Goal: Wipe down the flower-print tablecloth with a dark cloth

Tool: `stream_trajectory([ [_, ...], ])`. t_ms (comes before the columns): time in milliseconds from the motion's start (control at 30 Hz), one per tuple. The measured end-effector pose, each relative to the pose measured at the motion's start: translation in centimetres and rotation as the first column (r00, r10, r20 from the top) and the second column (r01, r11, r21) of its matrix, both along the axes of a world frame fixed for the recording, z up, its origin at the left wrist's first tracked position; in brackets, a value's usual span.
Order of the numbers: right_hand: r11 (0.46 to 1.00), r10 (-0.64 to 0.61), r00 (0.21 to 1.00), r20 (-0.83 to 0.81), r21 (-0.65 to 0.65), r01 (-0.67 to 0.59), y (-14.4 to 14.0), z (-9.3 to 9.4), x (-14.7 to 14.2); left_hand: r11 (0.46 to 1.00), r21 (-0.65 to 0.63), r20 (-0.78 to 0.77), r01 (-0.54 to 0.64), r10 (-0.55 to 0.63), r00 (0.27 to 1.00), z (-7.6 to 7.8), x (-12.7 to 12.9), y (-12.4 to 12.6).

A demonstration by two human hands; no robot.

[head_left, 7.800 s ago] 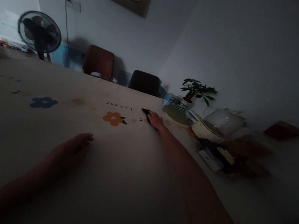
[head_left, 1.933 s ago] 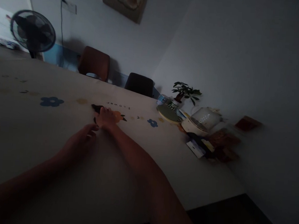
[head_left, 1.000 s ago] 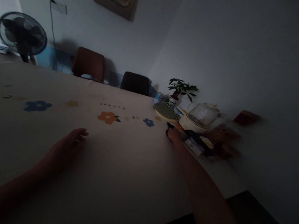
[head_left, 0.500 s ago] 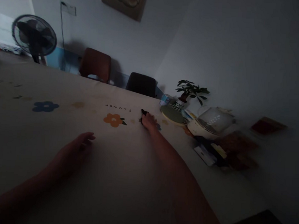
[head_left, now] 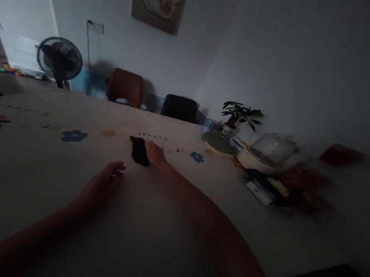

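My right hand [head_left: 156, 154] is stretched out over the pale tablecloth [head_left: 155, 204], its fingers closed on a dark, crumpled cloth [head_left: 139, 151]. The cloth lies flat against the tablecloth, just below the printed word "FLOWER", and covers part of the print there. Nearer to me on the left is my left hand [head_left: 104, 183], fingers loosely bent and apart, holding nothing. It is low over the tablecloth; whether it touches the surface I cannot tell in the dim light.
At the right edge stand a round green mat [head_left: 219, 142], a potted plant [head_left: 234, 116], a white pot with a clear lid [head_left: 260, 154] and a pile of small items [head_left: 260, 192]. Behind the table are a brown chair [head_left: 125, 87], a black chair [head_left: 179, 107] and a fan [head_left: 60, 58].
My right hand has moved left with the dark cloth, from right of the lettering to over the orange flower. More of the cloth shows. My left hand stays about the same; the view has shifted slightly.
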State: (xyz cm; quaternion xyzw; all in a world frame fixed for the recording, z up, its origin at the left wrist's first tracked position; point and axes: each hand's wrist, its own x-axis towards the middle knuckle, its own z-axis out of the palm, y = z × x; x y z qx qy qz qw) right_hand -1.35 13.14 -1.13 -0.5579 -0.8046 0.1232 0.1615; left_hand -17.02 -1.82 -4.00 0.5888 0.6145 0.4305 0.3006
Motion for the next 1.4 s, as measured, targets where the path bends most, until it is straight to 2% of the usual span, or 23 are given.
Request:
stream_trajectory([
  [233,0.969,-0.198,0.967,-0.163,0.117,0.218,-5.1,2.1,13.6,0.996,0.066,-0.018,-0.054,0.055,0.998,0.5,-0.4,0.6],
  [300,0.956,-0.219,0.952,-0.214,0.15,0.253,-6.1,2.2,16.5,0.993,0.099,-0.059,-0.062,0.068,0.996,0.5,-0.7,1.0],
  [400,0.944,-0.208,0.937,-0.281,0.194,0.267,-6.9,2.1,18.9,0.99,0.135,-0.199,-0.042,0.069,0.978,0.6,-1.0,1.4],
  [533,0.938,-0.144,0.921,-0.363,0.247,0.244,-7.3,1.6,19.5,0.99,0.127,-0.452,0.057,0.007,0.892,1.5,-0.3,2.3],
  [667,0.931,-0.047,0.91,-0.412,0.311,0.189,-7.9,1.6,19.3,0.996,0.019,-0.643,0.091,-0.058,0.764,2.8,2.5,5.7],
  [833,0.934,0.006,0.906,-0.423,0.327,0.147,-9.0,1.6,19.5,1.0,-0.003,-0.684,0.005,-0.006,0.729,2.6,6.7,11.9],
  [967,0.941,0.052,0.905,-0.423,0.323,0.097,-9.4,1.5,19.5,1.0,-0.002,-0.702,-0.023,0.015,0.712,1.7,8.4,14.8],
  [1100,0.933,0.09,0.906,-0.413,0.354,0.068,-9.6,1.8,19.5,0.999,0.011,-0.726,0.051,-0.027,0.687,1.3,8.0,15.3],
  [1233,0.923,0.087,0.929,-0.359,0.381,0.06,-9.8,1.9,19.7,0.993,-0.015,-0.754,0.117,-0.089,0.651,1.2,6.2,15.3],
  [1400,0.944,-0.02,0.94,-0.341,0.304,0.13,-9.4,1.7,20.3,0.999,-0.026,-0.796,0.027,-0.037,0.605,1.0,2.3,16.7],
])
